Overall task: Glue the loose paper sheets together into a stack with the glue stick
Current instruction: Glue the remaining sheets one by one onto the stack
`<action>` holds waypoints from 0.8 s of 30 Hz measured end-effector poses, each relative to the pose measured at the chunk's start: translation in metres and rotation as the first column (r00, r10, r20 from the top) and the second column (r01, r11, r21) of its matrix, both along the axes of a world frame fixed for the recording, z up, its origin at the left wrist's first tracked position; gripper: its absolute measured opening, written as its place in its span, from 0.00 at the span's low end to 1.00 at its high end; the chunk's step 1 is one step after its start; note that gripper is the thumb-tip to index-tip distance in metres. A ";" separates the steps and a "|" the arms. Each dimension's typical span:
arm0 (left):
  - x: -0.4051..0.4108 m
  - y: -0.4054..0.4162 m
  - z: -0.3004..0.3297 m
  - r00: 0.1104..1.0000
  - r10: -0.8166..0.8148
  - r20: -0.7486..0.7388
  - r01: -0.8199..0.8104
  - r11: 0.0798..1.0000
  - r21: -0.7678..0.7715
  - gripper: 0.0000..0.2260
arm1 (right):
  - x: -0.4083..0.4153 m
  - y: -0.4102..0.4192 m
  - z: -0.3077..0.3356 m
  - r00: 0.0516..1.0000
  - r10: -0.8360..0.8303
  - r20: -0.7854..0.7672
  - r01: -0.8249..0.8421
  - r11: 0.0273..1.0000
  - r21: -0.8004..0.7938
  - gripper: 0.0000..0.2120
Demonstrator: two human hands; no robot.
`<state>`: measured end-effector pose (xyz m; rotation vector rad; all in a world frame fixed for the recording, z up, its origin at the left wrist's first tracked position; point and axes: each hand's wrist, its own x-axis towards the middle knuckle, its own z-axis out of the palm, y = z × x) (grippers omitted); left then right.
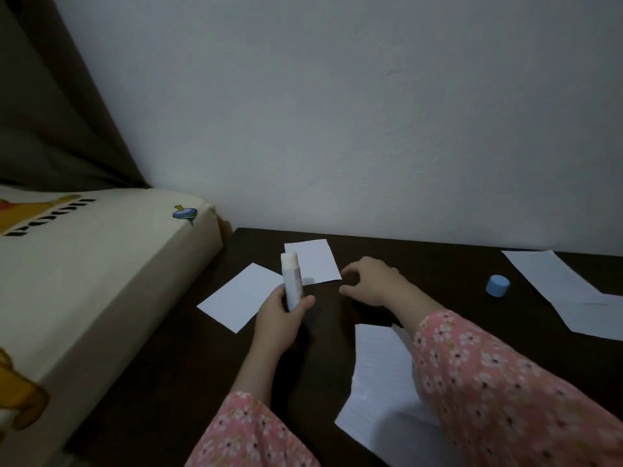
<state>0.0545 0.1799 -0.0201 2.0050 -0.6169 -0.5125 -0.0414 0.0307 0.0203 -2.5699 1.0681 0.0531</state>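
White, thin paper sheets (313, 261) lie loose on the dark worktop (438, 264), two small ones near the far edge. They look light and floppy, likely to slide, so pin one flat by a corner. The left hand (278, 320) grips the uncapped glue stick (291, 279) upright by its rigid barrel. The right hand (369, 281) hovers, fingers loosely curled, grip empty.
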 end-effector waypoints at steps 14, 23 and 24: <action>0.014 -0.010 0.000 0.999 0.034 0.004 -0.034 0.997 -0.073 0.28 | 0.030 -0.004 -0.049 0.997 0.082 -0.018 -0.083 0.981 -0.174 0.21; -0.020 -0.023 0.005 0.996 -0.089 -0.028 0.088 0.996 -0.022 0.27 | -0.040 -0.027 -0.041 0.985 -0.170 -0.013 0.165 0.968 -0.191 0.16; -0.027 -0.026 0.006 0.991 -0.127 -0.047 0.126 0.992 -0.013 0.25 | -0.051 -0.029 -0.041 0.982 -0.187 -0.003 0.184 0.969 -0.168 0.17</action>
